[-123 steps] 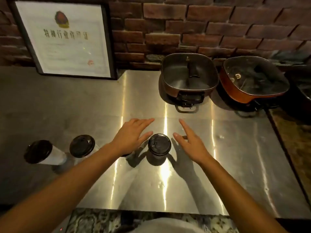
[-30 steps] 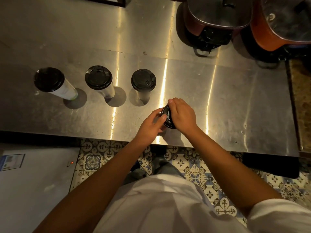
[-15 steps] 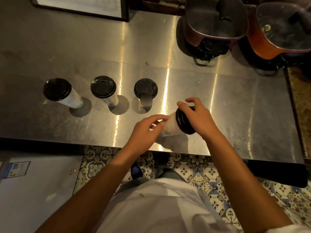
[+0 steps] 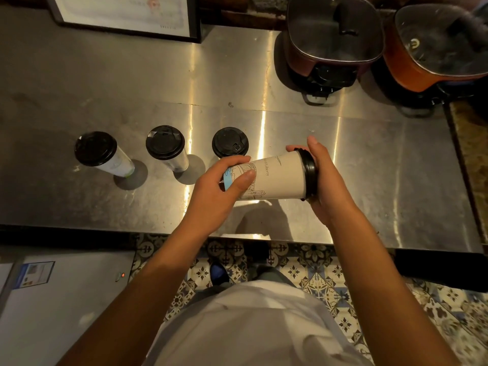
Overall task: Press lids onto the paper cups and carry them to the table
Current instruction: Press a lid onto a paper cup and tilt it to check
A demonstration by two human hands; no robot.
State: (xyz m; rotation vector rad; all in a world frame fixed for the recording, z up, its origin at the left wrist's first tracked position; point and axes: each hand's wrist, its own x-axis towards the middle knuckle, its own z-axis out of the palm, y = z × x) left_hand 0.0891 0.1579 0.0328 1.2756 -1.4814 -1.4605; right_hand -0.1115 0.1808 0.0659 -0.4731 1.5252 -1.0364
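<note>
Framed certificate (image 4: pixel 126 14) cropped; print illegible

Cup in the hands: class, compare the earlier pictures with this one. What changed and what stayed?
The cup, upright on the counter four seconds ago, was lifted and tipped sideways, lid rightward. Left hand grips its base, right hand cups the lid. The three lidded cups stayed standing.
</note>
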